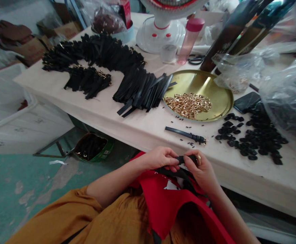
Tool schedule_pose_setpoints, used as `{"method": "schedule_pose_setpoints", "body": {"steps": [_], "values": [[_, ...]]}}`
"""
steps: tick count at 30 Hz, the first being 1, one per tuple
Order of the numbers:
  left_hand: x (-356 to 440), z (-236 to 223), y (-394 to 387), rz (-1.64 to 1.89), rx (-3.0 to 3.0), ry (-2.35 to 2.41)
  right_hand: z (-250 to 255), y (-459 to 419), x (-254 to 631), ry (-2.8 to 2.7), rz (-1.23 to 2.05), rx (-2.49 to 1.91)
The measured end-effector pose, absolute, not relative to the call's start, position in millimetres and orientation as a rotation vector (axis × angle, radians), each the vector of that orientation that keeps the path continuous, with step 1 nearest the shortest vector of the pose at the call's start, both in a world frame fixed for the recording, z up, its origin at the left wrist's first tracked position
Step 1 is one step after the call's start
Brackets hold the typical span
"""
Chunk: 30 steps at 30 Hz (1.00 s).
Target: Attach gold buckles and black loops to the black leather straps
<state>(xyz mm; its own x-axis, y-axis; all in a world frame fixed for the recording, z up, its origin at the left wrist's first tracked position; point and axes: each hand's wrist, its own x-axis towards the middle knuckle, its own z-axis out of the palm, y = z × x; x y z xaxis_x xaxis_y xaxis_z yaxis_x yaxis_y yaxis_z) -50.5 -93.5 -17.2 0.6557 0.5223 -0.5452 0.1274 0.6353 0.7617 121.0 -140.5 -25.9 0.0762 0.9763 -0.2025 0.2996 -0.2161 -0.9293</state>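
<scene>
Between my two hands, at the table's front edge and above a red cloth on my lap, is a black strap (180,159). My left hand (164,159) pinches its left part with thumb and fingers. On its right end, my right hand (197,166) is closed, and a gold buckle (198,159) shows by the fingers. Just beyond my hands lies another black strap (182,133) with a gold buckle at its right end. Small black bits are scattered around it. Farther back, a gold tray (221,105) holds a heap of gold buckles (188,105).
Left of the tray are bare black straps (142,89) and a long pile of buckled straps (94,51). Black loops (259,135) lie on the right beside plastic bags (290,95). Behind stand a pink bottle (191,40) and a white heater (160,34).
</scene>
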Motion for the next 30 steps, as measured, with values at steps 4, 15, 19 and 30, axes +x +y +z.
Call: {"method": "schedule_pose_setpoints", "body": {"steps": [4, 15, 19, 30], "values": [[-46.7, -16.9, -98.0, 0.265, 0.806, 0.853, -21.9, -142.3, 127.6, -1.353, 1.256, -1.589], [-45.8, -16.0, -106.9, 0.226, 0.930, 0.797, -20.8, -148.3, 139.9, -1.566, 1.397, -1.579], [-46.3, -15.4, -104.8, 0.251, 0.945, 0.782, -21.1, -149.1, 140.0, -1.420, 1.451, -1.603], [-41.6, -15.5, -108.4, 0.311, 0.946, 0.860, -15.6, -146.6, 146.9, -1.804, 1.175, -1.595]]}}
